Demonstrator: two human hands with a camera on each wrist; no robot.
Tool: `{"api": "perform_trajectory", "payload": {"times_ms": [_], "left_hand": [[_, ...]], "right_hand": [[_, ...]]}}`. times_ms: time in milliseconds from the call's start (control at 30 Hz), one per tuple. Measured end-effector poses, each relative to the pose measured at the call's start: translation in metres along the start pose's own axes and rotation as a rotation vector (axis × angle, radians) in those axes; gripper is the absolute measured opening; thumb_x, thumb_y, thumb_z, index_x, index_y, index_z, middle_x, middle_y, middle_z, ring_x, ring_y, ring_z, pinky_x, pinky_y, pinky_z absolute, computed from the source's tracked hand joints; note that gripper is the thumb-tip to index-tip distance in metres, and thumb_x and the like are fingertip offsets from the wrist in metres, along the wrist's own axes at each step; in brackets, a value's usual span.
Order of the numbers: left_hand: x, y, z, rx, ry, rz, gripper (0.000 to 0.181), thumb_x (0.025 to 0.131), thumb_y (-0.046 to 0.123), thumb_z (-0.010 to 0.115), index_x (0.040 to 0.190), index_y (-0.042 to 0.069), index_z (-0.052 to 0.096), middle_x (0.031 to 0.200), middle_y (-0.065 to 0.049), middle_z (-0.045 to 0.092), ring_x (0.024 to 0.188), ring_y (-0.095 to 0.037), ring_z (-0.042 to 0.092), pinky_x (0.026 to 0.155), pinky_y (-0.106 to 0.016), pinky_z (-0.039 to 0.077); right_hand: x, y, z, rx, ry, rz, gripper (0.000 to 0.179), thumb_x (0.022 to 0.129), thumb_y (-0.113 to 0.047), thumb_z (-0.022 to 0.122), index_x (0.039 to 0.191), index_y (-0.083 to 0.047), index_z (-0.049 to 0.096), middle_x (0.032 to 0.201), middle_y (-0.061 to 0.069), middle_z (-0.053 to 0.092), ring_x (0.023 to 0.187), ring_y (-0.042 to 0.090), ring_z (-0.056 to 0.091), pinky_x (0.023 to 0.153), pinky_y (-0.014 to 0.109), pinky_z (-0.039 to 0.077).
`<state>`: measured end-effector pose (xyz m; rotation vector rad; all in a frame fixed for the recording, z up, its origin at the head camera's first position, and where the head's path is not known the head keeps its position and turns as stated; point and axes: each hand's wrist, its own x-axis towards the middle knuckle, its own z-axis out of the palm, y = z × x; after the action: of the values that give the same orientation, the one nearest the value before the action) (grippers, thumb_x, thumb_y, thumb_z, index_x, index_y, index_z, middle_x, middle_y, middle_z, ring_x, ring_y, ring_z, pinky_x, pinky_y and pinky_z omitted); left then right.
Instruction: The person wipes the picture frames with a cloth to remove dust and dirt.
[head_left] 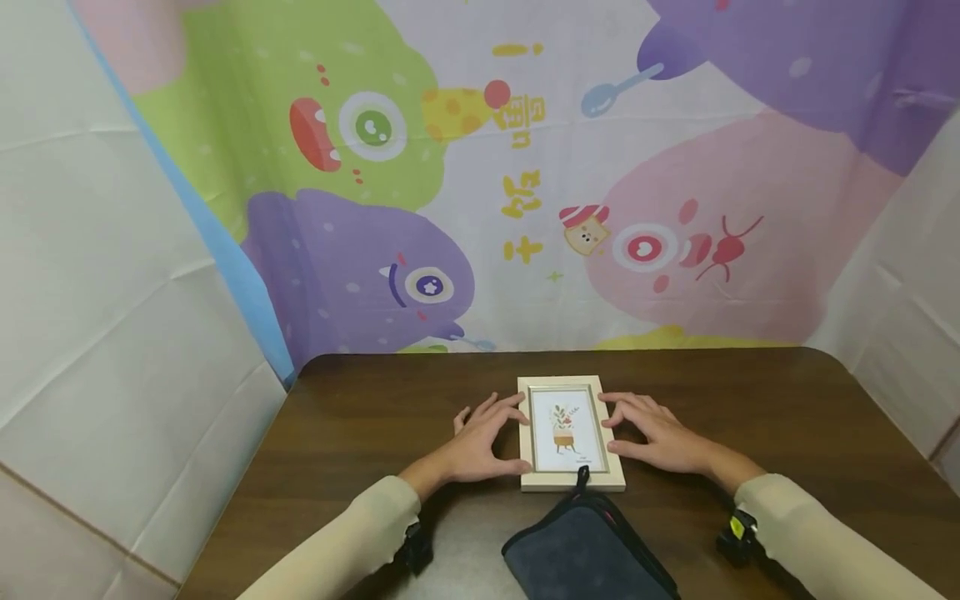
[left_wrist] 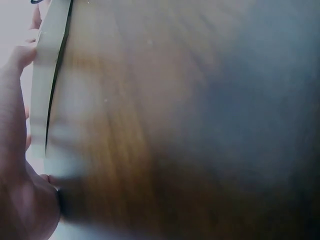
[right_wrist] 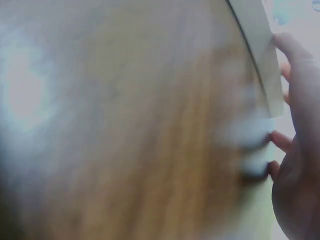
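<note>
In the head view a picture frame (head_left: 527, 482) with a pale wooden border and a potted-plant print is on the dark brown table, facing up. My left hand (head_left: 480, 442) touches its left edge with thumb and fingertips, the thumb near the lower corner. Along the opposite edge, my right hand (head_left: 660, 437) rests its fingertips and thumb. Neither hand is wrapped around the border. The left wrist view shows the frame's pale side (left_wrist: 47, 75) against my fingers; the right wrist view has its other side (right_wrist: 262, 65) by my right hand (right_wrist: 305, 120).
A dark grey zippered pouch (head_left: 588, 550) lies at the table's near side, its black loop (head_left: 582, 477) overlapping the frame's lower border. Beyond the brown table (head_left: 360, 417) hangs a cartoon-printed curtain (head_left: 525, 308). Pale cloth walls stand on both sides.
</note>
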<state>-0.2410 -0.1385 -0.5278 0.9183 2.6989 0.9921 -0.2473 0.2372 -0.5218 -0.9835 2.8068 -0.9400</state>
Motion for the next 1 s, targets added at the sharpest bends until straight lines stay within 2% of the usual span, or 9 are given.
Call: {"api": "perform_trajectory", "payload": {"times_ms": [167,367,500,600,767,900,1000], "left_hand": [[-0.002,-0.003,0.003,-0.002,-0.002,0.005,0.065,0.094,0.069,0.079,0.143,0.03,0.058,0.188,0.001,0.032,0.173,-0.055,0.021,0.12,-0.095,0.01],[0.001,-0.009,0.007,0.003,0.024,-0.007,0.061,0.094,0.065,0.082,0.142,0.034,0.059,0.187,0.005,0.033,0.174,-0.051,0.022,0.121,-0.093,0.011],[0.004,-0.01,0.005,0.003,0.038,0.013,0.062,0.095,0.071,0.078,0.142,0.034,0.06,0.186,0.003,0.036,0.172,-0.053,0.026,0.118,-0.092,0.015],[0.005,-0.009,0.0,0.016,0.036,0.03,0.064,0.095,0.073,0.076,0.143,0.033,0.061,0.185,0.001,0.038,0.169,-0.053,0.03,0.114,-0.087,0.021],[0.009,-0.006,-0.01,0.002,0.02,0.017,0.061,0.096,0.062,0.08,0.146,0.029,0.063,0.183,0.001,0.041,0.164,-0.049,0.038,0.109,-0.075,0.026],[0.012,-0.011,-0.009,0.014,0.027,0.007,0.061,0.097,0.062,0.08,0.147,0.033,0.062,0.183,0.005,0.041,0.16,-0.044,0.041,0.104,-0.065,0.026],[0.012,-0.014,-0.006,0.015,0.037,0.018,0.061,0.098,0.064,0.078,0.147,0.034,0.062,0.183,0.006,0.04,0.16,-0.043,0.042,0.105,-0.065,0.026]], "right_hand": [[0.0,-0.005,-0.002,-0.023,-0.018,-0.014,0.017,0.105,-0.04,0.08,0.115,-0.033,0.067,0.171,0.012,0.056,0.153,0.047,0.053,0.114,0.078,0.042],[0.0,-0.01,-0.007,-0.017,-0.039,0.012,0.022,0.104,-0.043,0.08,0.119,-0.032,0.069,0.171,0.013,0.056,0.153,0.045,0.052,0.116,0.079,0.041],[0.001,-0.01,-0.01,-0.017,-0.042,0.015,0.021,0.103,-0.042,0.081,0.118,-0.032,0.069,0.171,0.014,0.055,0.153,0.046,0.052,0.117,0.078,0.042],[0.003,-0.007,-0.008,-0.024,-0.035,0.012,0.02,0.104,-0.042,0.081,0.117,-0.032,0.069,0.171,0.013,0.055,0.153,0.045,0.052,0.116,0.077,0.042],[0.004,-0.004,-0.007,-0.029,-0.022,0.008,0.019,0.103,-0.042,0.081,0.114,-0.033,0.069,0.171,0.012,0.056,0.153,0.045,0.053,0.115,0.077,0.043],[0.004,-0.005,-0.006,-0.022,-0.025,0.01,0.019,0.103,-0.042,0.082,0.112,-0.033,0.068,0.17,0.013,0.056,0.152,0.045,0.053,0.114,0.078,0.042],[0.003,-0.005,-0.007,-0.027,-0.024,0.013,0.019,0.103,-0.042,0.082,0.112,-0.033,0.069,0.17,0.013,0.056,0.152,0.046,0.053,0.114,0.078,0.042]]}}
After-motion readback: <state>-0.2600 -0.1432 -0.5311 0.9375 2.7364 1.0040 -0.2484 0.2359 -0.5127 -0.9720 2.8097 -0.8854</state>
